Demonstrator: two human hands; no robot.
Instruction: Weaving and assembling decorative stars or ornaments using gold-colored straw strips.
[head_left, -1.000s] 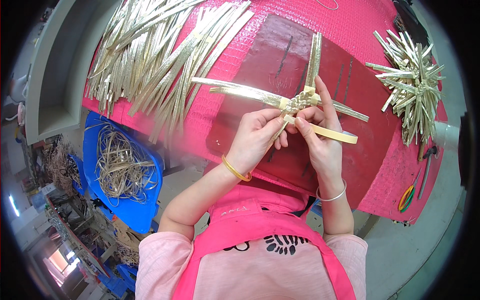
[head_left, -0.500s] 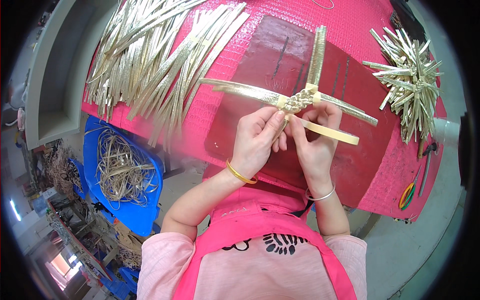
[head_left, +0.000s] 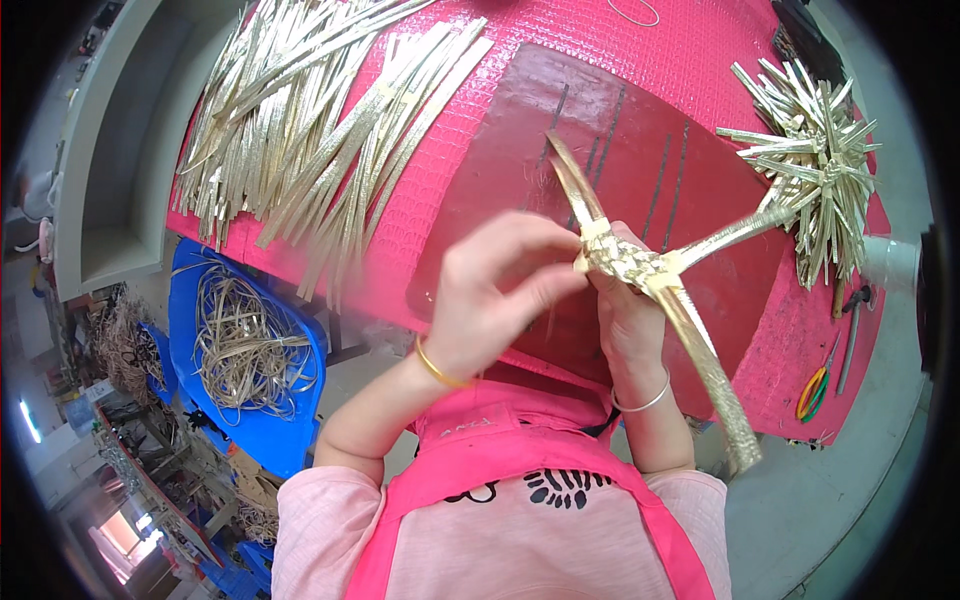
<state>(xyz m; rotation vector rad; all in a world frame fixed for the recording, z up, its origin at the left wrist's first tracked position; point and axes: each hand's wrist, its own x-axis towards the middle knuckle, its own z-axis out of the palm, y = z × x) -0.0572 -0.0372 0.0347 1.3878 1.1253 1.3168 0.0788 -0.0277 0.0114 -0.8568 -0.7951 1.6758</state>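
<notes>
A woven gold-strip piece (head_left: 628,260) is held up above a dark red board (head_left: 500,190). Its braided middle has bundles of flat gold strips reaching out several ways, bound with pale yellow tape near the braid. My right hand (head_left: 633,335) grips it from below, with most of the fingers hidden behind the braid. From the left, my left hand (head_left: 490,285), slightly blurred, closes thumb and fingers on the taped left corner of the piece. A pale tape roll seen earlier does not show now.
Long gold strips (head_left: 300,120) lie at the table's left. At the right rest a pile of gold woven pieces (head_left: 825,170) and scissors with green and orange handles (head_left: 814,392). A blue bin (head_left: 310,425) of tangled strips stands below left. Pink covering (head_left: 700,60) spans the table.
The woven piece has turned clockwise, and one strip bundle now points toward me. My right hand has shifted under the braid. My left hand has moved to its left corner.
</notes>
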